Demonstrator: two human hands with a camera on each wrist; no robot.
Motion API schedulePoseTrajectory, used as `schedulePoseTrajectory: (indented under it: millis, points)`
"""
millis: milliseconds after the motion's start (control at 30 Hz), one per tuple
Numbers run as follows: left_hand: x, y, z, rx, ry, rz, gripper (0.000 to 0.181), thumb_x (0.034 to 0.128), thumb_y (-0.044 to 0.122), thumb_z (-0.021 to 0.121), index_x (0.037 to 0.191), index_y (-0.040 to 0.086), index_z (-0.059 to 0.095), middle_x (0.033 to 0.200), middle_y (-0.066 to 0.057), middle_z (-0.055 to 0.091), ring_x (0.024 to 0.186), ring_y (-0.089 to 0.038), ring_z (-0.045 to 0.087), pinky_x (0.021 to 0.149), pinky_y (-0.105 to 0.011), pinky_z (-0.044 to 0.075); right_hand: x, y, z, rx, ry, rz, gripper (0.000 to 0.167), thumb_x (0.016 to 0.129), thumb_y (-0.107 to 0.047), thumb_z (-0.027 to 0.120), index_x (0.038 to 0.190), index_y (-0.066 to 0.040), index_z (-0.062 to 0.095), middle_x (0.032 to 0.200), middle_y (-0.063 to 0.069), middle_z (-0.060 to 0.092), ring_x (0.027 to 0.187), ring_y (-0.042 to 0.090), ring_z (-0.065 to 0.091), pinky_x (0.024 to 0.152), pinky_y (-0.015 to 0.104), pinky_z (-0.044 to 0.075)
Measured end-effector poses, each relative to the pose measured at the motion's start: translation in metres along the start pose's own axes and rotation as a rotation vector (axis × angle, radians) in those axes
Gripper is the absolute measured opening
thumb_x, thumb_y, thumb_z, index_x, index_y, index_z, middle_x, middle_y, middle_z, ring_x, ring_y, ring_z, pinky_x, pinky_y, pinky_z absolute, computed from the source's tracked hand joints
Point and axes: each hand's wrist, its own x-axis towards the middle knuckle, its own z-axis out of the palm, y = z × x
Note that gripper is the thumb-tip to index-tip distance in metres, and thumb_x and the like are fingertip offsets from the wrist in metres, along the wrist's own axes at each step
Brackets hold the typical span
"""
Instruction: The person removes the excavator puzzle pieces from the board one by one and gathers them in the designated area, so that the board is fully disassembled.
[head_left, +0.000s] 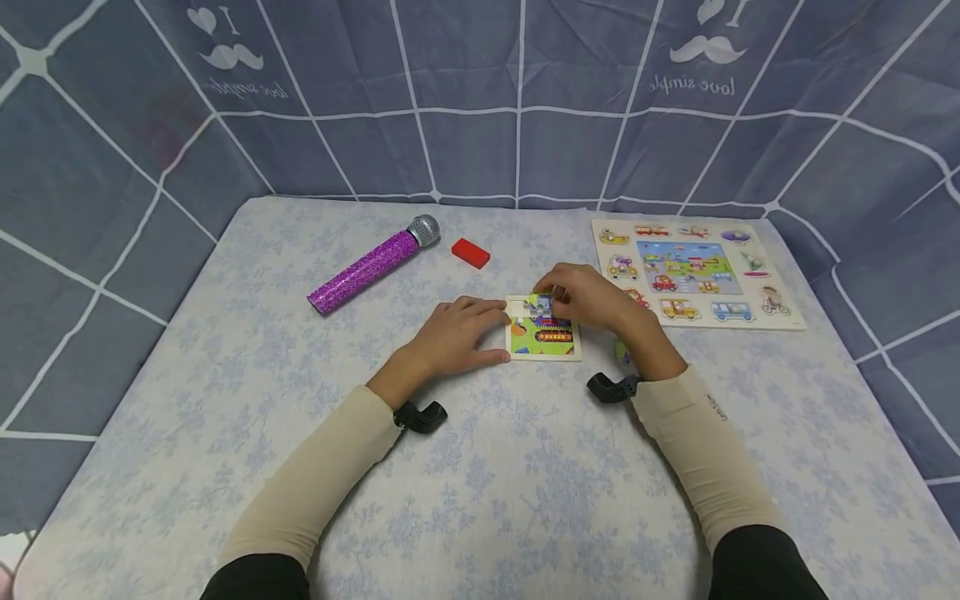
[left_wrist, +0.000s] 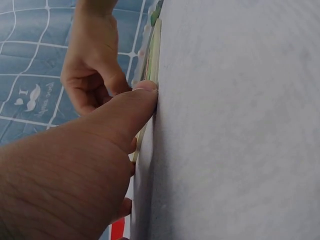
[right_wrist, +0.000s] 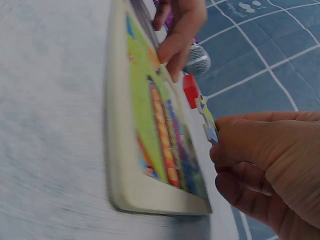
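Note:
A small square jigsaw board [head_left: 544, 340] with a green, partly filled picture lies flat on the table. The right hand [head_left: 588, 297] pinches a jigsaw piece [head_left: 538, 305] over the board's far part; in the right wrist view this piece [right_wrist: 206, 120] is tilted between thumb and finger of the right hand [right_wrist: 272, 167], apart from the board [right_wrist: 145, 197]. The left hand [head_left: 459, 335] rests at the board's left edge, thumb at the near corner and fingertips at the far one. In the left wrist view the left hand's [left_wrist: 95, 145] thumb touches the board's edge.
Beyond the left hand lie a purple glitter microphone [head_left: 367, 271] and a red block [head_left: 471, 253]. A larger vehicle puzzle board [head_left: 765, 312] is at the far right. Under the right wrist a green piece [head_left: 622, 352] partly shows. A grey-blue checked cloth [head_left: 480, 158] hangs behind the table.

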Motion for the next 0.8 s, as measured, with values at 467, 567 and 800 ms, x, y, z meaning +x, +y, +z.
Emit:
schedulePoseTrajectory:
  millis: [467,567,800]
  points:
    - [0.003,0.002,0.0,0.007,-0.033,-0.024,0.061,0.094,0.057,0.065,0.143,0.023,0.055,0.159,0.0,0.039,0.142,-0.026,0.035,0.104,-0.055,0.035,-0.091,0.035,-0.048,-0.034,0.246,-0.028,0.03,0.085,0.013,0.065,0.112,0.001,0.072,0.104,0.01,0.069,0.085,0.024,0.063,0.074,0.041,0.054]
    - [0.002,0.002,-0.001,0.005,-0.037,-0.028,0.061,0.0939,0.057,0.065,0.143,0.023,0.055,0.159,0.0,0.039,0.142,-0.026,0.035,0.104,-0.055,0.035,-0.125,0.047,-0.05,-0.043,0.219,0.044,0.03,0.084,0.013,0.066,0.111,0.001,0.072,0.103,0.009,0.069,0.084,0.024,0.064,0.073,0.033,0.054]
    - [0.002,0.002,-0.003,-0.008,-0.048,-0.027,0.06,0.0942,0.056,0.065,0.143,0.022,0.055,0.159,0.0,0.039,0.142,-0.026,0.035,0.104,-0.055,0.035,-0.17,0.061,-0.036,0.015,0.137,0.151,0.029,0.084,0.014,0.07,0.109,0.0,0.072,0.093,0.003,0.069,0.08,0.014,0.063,0.071,0.028,0.053]
